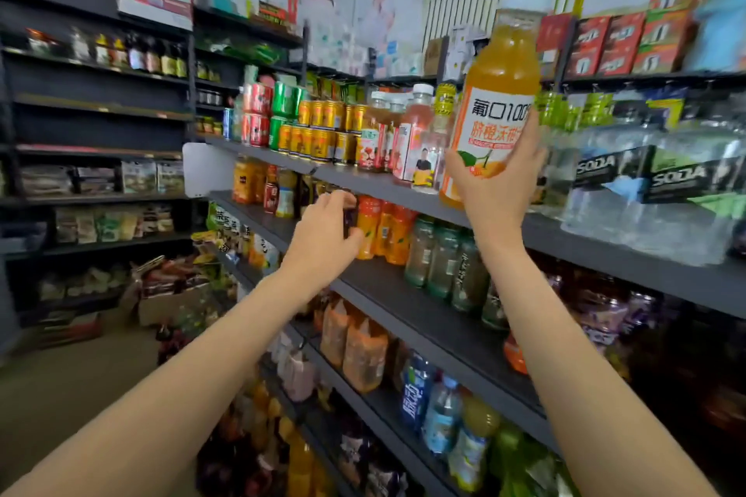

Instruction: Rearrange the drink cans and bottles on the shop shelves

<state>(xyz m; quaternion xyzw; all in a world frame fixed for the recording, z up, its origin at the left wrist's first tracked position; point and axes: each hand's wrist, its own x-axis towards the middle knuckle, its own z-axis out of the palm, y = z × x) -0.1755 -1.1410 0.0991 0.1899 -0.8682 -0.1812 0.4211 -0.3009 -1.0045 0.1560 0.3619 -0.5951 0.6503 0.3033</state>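
Observation:
My right hand grips a large orange juice bottle with a white and orange label, held upright above the front edge of the upper grey shelf. My left hand reaches into the shelf below, its fingers curled round a dark bottle that it mostly hides. Just to the right of that hand stand small orange bottles. Stacked gold cans with red and green cans fill the upper shelf's left part.
Green tea bottles stand right of the orange ones. Wrapped packs of soda water take up the upper shelf's right end. Lower shelves hold mixed bottles. A side rack with snacks stands to the left, and a cardboard box sits on the floor.

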